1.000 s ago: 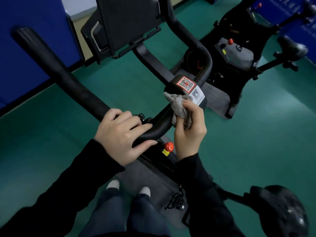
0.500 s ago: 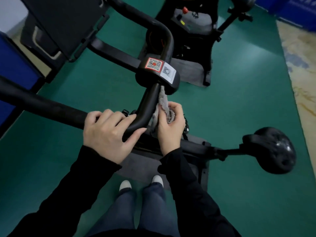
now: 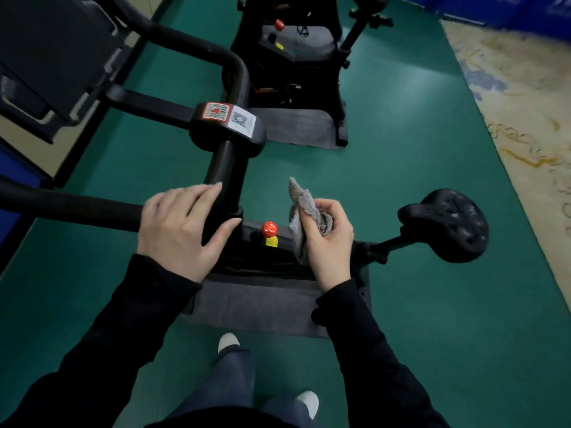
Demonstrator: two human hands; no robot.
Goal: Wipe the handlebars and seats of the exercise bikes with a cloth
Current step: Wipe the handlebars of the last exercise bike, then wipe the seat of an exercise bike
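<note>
— Status of the hands?

— The left hand (image 3: pixel 182 230) lies on the black handlebar (image 3: pixel 77 208) where it bends into the centre post. The fingers are stretched out and loosely spread, the thumb reaching toward the post; half a second ago they were curled over the bar, so the grip has relaxed into a resting palm.

— And the cloth?

— The grey cloth (image 3: pixel 304 211) is bunched in the right hand (image 3: pixel 327 239), fingers curled closed around it, one corner sticking up and a fold hanging below the palm. Earlier it was pressed against the bar just under the clamp block with the two code stickers (image 3: pixel 230 117). Now it is off the bar entirely, held in the air to the right of the post, above the frame and near the red knob (image 3: pixel 269 228).

— The seat?

— The black saddle (image 3: pixel 445 225) sits on its post to the right, apart from the cloth, not touched by either hand.

— Anything else noted?

— A second bike (image 3: pixel 293 57) stands beyond on its grey mat, green floor (image 3: pixel 417 149) between them. The view itself has swung since the earlier picture.
</note>
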